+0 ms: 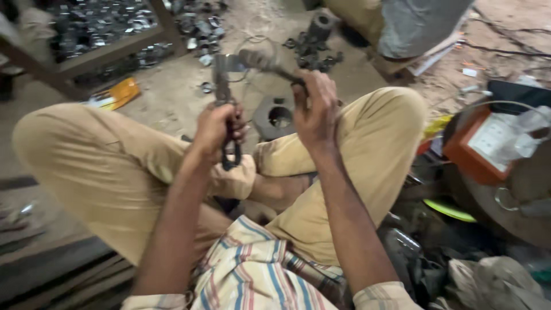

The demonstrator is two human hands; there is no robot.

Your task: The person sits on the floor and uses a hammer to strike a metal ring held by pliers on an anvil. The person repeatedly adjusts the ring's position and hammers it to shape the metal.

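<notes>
Here the person sits cross-legged on the floor (172, 97), knees in tan trousers spread wide. The left hand (215, 129) has its fingers wrapped tight around the dark handles of a pair of tongs (224, 97), which stand almost upright; their upper end grips a small grey metal piece (232, 62), blurred, its shape hard to tell. The right hand (315, 109) is closed around the handle of a hammer (270, 63), whose head lies just beside the metal piece, whether touching or not cannot be told. Both tools are held up in front of the knees, above a round dark block (275, 117) with a hole in its middle that rests on the floor between the legs. Farther off lies a heap of small metal parts (201, 28), with more inside a wooden frame (103, 54) at the upper left. A yellow packet (117, 95) lies near the left knee. To the right sits an orange box (468, 152).
</notes>
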